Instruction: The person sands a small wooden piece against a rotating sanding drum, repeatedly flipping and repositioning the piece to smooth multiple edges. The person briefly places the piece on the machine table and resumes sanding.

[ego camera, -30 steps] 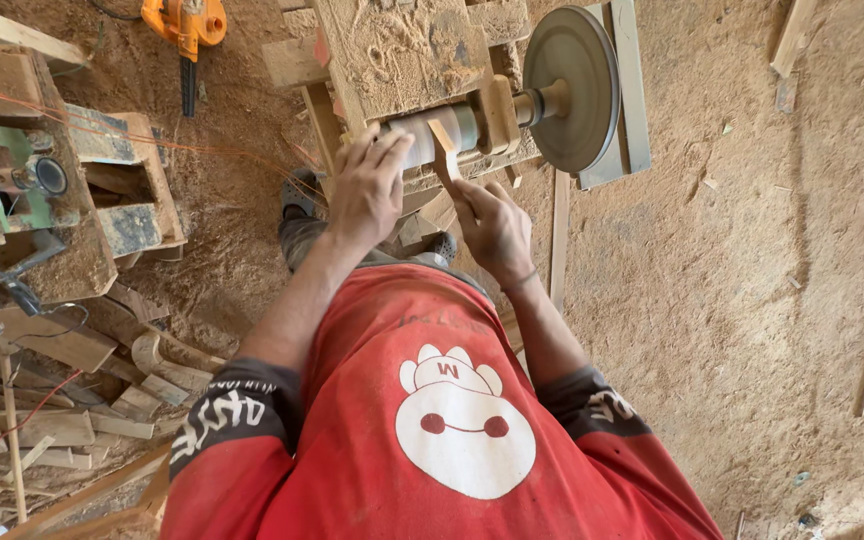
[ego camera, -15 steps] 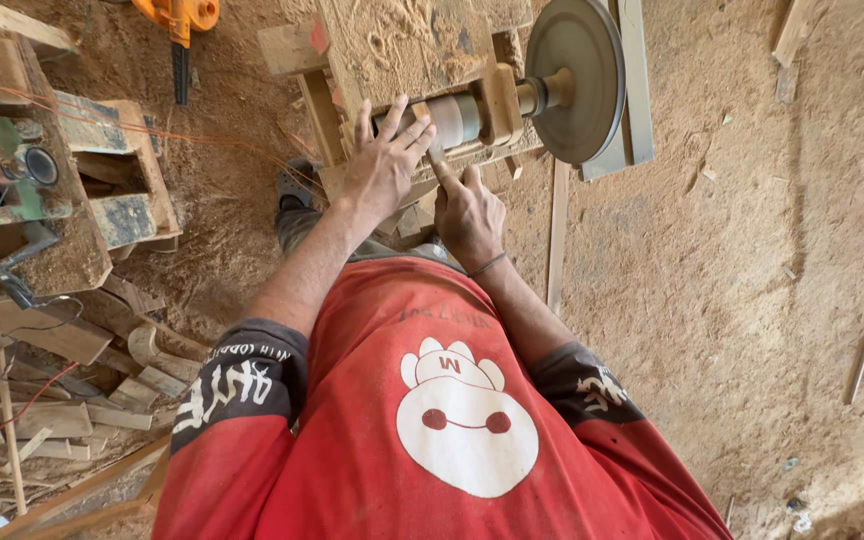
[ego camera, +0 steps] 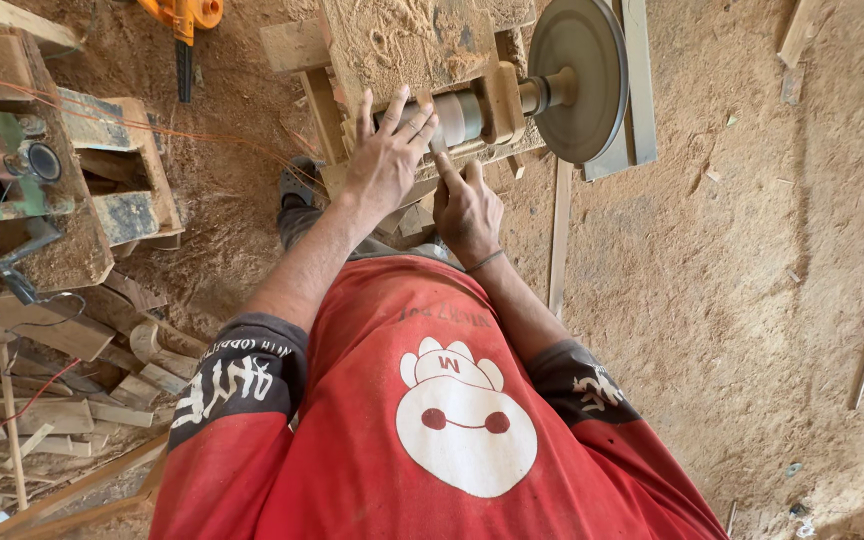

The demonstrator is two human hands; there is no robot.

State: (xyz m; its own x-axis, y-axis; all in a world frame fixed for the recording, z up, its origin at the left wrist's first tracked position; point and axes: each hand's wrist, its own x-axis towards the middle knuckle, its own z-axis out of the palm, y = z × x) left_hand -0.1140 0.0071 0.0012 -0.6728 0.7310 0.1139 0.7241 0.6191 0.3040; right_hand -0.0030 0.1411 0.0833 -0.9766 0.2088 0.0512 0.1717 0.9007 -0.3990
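Observation:
My left hand (ego camera: 387, 160) lies with its fingers spread over the grey spindle (ego camera: 462, 115) of a wooden-framed disc machine (ego camera: 402, 45). My right hand (ego camera: 467, 205) sits just below and to the right of it, its fingers curled. A small wooden piece (ego camera: 441, 150) pokes up from that fist toward the spindle; most of it is hidden in the hand. The big round grey disc (ego camera: 577, 75) stands at the spindle's right end, clear of both hands.
An orange power tool (ego camera: 187, 20) lies at the top left. At the left stands a green-and-wood machine (ego camera: 12, 170), with wood offcuts (ego camera: 62, 400) piled below it. A thin plank (ego camera: 558, 240) lies on the sawdust floor (ego camera: 752, 300) beside my right arm.
Both hands have moved forward to the machine. The left hand now rests spread on the spindle, and the right hand has brought the small wooden piece up close to it.

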